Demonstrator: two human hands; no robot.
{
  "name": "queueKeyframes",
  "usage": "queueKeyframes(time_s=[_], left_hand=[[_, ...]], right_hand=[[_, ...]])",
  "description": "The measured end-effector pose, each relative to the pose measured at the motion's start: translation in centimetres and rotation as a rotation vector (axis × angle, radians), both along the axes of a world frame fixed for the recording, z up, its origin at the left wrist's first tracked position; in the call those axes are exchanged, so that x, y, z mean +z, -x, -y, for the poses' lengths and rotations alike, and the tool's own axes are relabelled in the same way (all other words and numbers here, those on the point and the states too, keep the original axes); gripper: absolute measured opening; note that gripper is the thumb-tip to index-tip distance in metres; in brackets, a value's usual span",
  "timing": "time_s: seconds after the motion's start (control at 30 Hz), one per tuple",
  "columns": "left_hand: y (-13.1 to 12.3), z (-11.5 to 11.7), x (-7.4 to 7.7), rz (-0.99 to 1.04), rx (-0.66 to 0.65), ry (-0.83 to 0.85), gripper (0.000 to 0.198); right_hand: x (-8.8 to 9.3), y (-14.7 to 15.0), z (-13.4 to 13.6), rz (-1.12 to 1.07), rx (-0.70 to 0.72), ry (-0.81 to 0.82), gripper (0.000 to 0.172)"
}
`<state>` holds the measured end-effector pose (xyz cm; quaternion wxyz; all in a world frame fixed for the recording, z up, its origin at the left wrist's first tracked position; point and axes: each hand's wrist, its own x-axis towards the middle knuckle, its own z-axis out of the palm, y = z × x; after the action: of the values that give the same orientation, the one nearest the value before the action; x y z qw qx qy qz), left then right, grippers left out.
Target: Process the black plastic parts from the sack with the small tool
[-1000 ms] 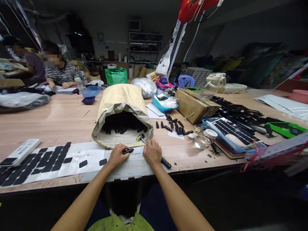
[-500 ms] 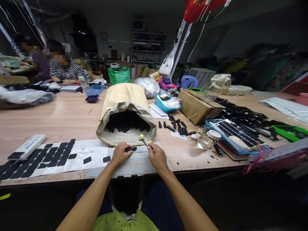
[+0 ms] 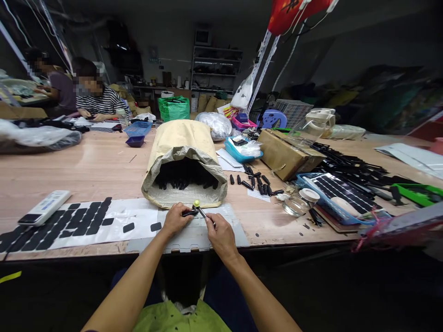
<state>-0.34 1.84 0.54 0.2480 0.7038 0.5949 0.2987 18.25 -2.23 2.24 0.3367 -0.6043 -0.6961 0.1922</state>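
Observation:
My left hand [image 3: 177,219] is closed around a small black tapered part [image 3: 188,213], low over the grey board [image 3: 221,230] at the table's front edge. In my right hand [image 3: 221,234] is the metal shaft of a small hammer [image 3: 200,212] with a round yellow-green head. That head is at the far end of the black part; whether they touch I cannot tell. Just beyond both hands lies a cream woven sack [image 3: 183,136], its mouth facing me, with many black parts [image 3: 176,180] inside.
Left of the board lie a white sheet with black adhesive patches [image 3: 83,219] and a white box-shaped device [image 3: 44,207]. Loose black parts [image 3: 258,182], a cardboard box [image 3: 290,154], a glass jar [image 3: 299,203] and a blue basket [image 3: 341,203] stand right. Two people sit far left.
My right hand has moved left, bringing the hammer head over to the black part in my left hand. The whole view has shifted slightly.

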Motion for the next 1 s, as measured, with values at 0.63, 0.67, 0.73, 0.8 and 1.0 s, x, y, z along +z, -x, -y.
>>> queueKeyframes(time_s=[0.63, 0.67, 0.73, 0.8, 1.0], left_hand=[[0.5, -0.3, -0.4, -0.040, -0.042, 0.027, 0.034], [0.5, -0.4, -0.6, -0.056, -0.040, 0.023, 0.036], [0.4, -0.6, -0.8, -0.081, -0.036, 0.016, 0.039], [0.4, -0.7, -0.7, -0.090, -0.028, 0.015, 0.039], [-0.2, 3.3, 2.4, 0.166, -0.070, 0.062, 0.029]], right_hand=[[-1.9, -2.5, -6.9, 0.466, -0.208, -0.019, 0.022], [-2.2, -2.4, -6.9, 0.490, -0.213, -0.025, 0.022], [-2.6, -2.2, -6.7, 0.528, -0.226, -0.047, 0.022], [-2.7, -2.0, -6.6, 0.561, -0.233, -0.063, 0.023], [-2.5, -1.7, -6.6, 0.607, -0.240, -0.050, 0.023]])
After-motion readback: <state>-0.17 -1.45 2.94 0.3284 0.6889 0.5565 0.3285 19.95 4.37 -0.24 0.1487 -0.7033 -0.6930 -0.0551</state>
